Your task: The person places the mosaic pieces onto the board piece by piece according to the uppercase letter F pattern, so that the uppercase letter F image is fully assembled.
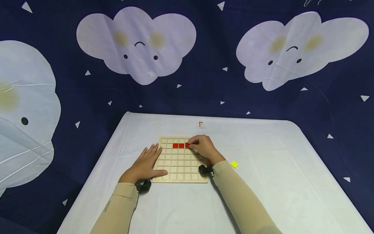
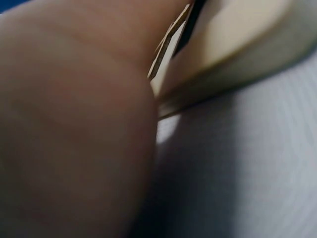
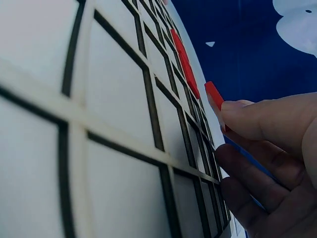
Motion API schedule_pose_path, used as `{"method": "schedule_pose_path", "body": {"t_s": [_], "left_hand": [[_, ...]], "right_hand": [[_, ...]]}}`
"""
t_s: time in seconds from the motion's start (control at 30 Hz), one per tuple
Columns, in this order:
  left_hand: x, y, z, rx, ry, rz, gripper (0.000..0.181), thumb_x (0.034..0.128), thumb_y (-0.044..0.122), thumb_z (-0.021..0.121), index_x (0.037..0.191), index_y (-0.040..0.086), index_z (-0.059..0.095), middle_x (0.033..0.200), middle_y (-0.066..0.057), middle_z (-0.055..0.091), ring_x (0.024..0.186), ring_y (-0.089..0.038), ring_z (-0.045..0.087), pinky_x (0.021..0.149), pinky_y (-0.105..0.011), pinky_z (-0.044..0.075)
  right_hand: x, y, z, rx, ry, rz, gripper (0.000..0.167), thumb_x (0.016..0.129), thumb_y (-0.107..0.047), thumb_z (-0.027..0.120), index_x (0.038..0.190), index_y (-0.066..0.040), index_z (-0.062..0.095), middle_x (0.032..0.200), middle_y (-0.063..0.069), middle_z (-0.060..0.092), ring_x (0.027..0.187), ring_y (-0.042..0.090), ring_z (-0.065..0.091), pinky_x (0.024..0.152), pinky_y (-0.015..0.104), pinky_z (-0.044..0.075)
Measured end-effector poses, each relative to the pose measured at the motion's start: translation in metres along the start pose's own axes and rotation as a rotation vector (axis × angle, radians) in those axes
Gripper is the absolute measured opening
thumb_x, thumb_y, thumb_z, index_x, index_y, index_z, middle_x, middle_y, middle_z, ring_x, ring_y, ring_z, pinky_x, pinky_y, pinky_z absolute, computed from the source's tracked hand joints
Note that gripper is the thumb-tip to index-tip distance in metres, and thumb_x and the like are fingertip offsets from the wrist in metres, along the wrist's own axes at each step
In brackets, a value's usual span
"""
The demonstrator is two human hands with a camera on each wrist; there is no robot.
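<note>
A wooden grid board [image 1: 180, 182] lies on the white table, with two red squares [image 1: 178, 145] side by side in a row near its far edge. My right hand [image 1: 204, 148] pinches another red square [image 1: 187, 145] just right of them; in the right wrist view the right hand [image 3: 277, 148] holds this red square [image 3: 214, 94] between thumb and finger, tilted above the grid. My left hand [image 1: 146, 162] rests spread on the board's left edge, thumb on its near left part. The left wrist view shows the left hand [image 2: 74, 119] blurred beside the board's edge [image 2: 223, 74].
A small printed grid card [image 1: 201, 124] lies beyond the board. To the right of the board is a yellow square [image 1: 234, 164]. Something orange-red [image 1: 208, 162] shows partly behind the right wrist. Behind the table hangs a dark blue cloth with clouds [image 1: 137, 42].
</note>
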State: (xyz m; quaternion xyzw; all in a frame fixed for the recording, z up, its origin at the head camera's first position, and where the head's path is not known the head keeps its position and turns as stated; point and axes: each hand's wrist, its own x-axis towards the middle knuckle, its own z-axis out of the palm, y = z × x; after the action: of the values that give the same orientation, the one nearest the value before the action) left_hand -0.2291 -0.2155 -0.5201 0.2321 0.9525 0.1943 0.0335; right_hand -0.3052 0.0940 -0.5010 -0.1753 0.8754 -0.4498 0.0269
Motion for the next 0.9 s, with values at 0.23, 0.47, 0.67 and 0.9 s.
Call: {"method": "schedule_pose_path", "body": {"t_s": [0.23,0.47,0.67,0.9], "left_hand": [[-0.0002,0.0002,-0.0001,-0.002,-0.004,0.001,0.119,0.0826,0.074,0.072,0.164,-0.002,0.030,0.171,-0.022,0.018,0.159,-0.036,0.011,0.126,-0.054,0.005],[0.0004,-0.0022,0.0019,0.001,0.001,0.000,0.120,0.0819,0.076,0.071,0.164,-0.002,0.030,0.171,-0.022,0.018,0.159,-0.036,0.011,0.126,-0.054,0.005],[0.0004,-0.0026,0.0023,0.002,0.003,-0.003,0.121,0.0816,0.076,0.071,0.164,-0.001,0.030,0.171,-0.021,0.018,0.159,-0.035,0.011,0.126,-0.054,0.005],[0.0008,-0.0028,0.0017,-0.002,-0.003,-0.001,0.120,0.0820,0.076,0.071,0.164,-0.001,0.029,0.172,-0.021,0.017,0.159,-0.036,0.010,0.126,-0.054,0.004]], "right_hand": [[0.0010,0.0007,0.0021,0.002,-0.007,-0.004,0.008,0.096,-0.007,0.079,0.102,-0.010,0.083,0.112,0.001,0.076,0.099,0.019,0.070,0.087,0.035,0.059],[0.0026,0.0022,0.0058,-0.023,0.004,-0.009,0.008,0.094,-0.006,0.081,0.100,-0.010,0.083,0.112,0.000,0.076,0.100,0.019,0.070,0.089,0.036,0.058],[0.0023,0.0006,0.0075,-0.037,0.008,-0.011,0.007,0.093,-0.005,0.081,0.099,-0.009,0.083,0.112,0.000,0.077,0.103,0.021,0.070,0.092,0.037,0.057],[0.0006,0.0019,0.0074,-0.031,0.015,-0.008,0.009,0.092,-0.005,0.083,0.100,-0.010,0.083,0.114,-0.001,0.076,0.108,0.023,0.069,0.094,0.038,0.056]]}}
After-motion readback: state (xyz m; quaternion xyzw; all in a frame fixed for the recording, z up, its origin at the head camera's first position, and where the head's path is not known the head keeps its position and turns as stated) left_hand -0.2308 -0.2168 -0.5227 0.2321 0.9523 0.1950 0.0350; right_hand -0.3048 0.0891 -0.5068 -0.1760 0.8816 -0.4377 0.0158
